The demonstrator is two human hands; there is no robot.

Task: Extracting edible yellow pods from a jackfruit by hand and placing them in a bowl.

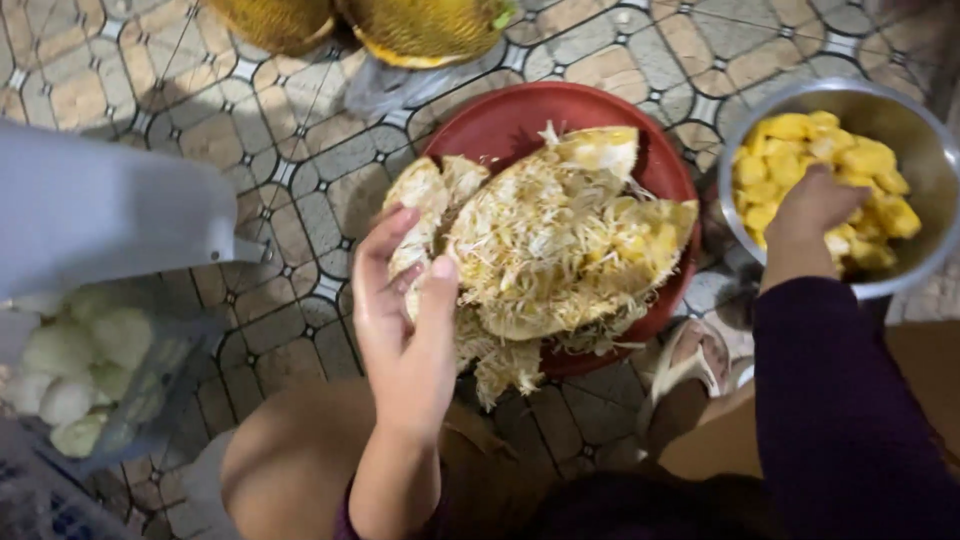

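A large cut-open piece of jackfruit (560, 240), pale and fibrous with yellow flesh, lies on a round red tray (500, 125). My left hand (400, 310) grips its near left edge, thumb and fingers closed on the stringy pith. My right hand (810, 205) reaches into a metal bowl (925, 160) at the right, resting on the yellow jackfruit pods (860, 160) inside. Whether it holds a pod is hidden by the back of the hand. A dark purple sleeve covers my right arm.
Two whole jackfruit halves (400, 30) sit at the top edge on a plastic sheet. A clear bag of pale round pieces (80, 370) lies at the left beside a light grey object (100, 210). My knee and a sandalled foot (690, 360) rest on the patterned tile floor.
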